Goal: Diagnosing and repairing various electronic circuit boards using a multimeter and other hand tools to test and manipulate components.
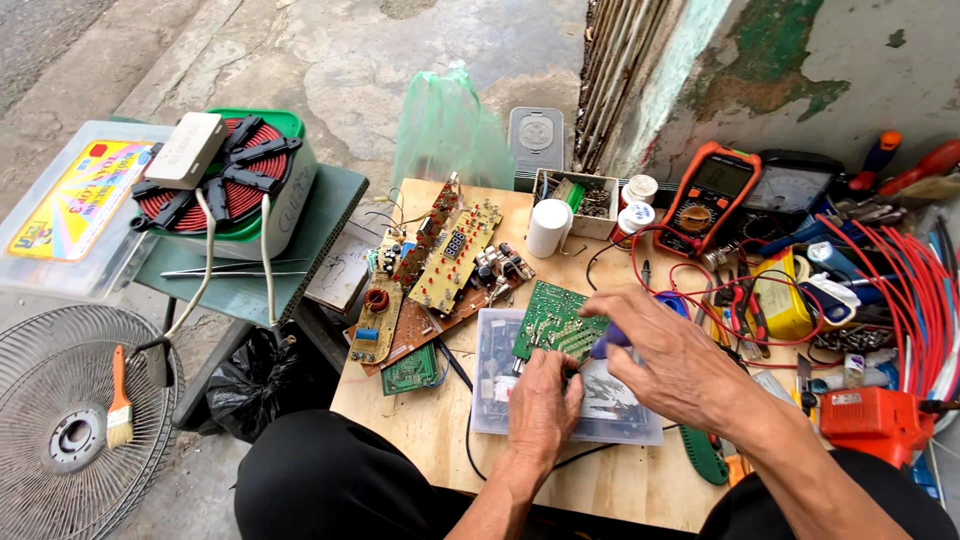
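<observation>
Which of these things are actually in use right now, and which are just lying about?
In use: green circuit board, blue-handled tool in right hand, left hand, clear plastic box.

Lying about: orange multimeter, stacked circuit boards, paintbrush, fan grille.

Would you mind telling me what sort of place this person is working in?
It looks like an informal outdoor electronics repair stall: a wooden table on bare concrete holds circuit boards, an orange multimeter and red wires, while both hands work on a green circuit board.
</observation>
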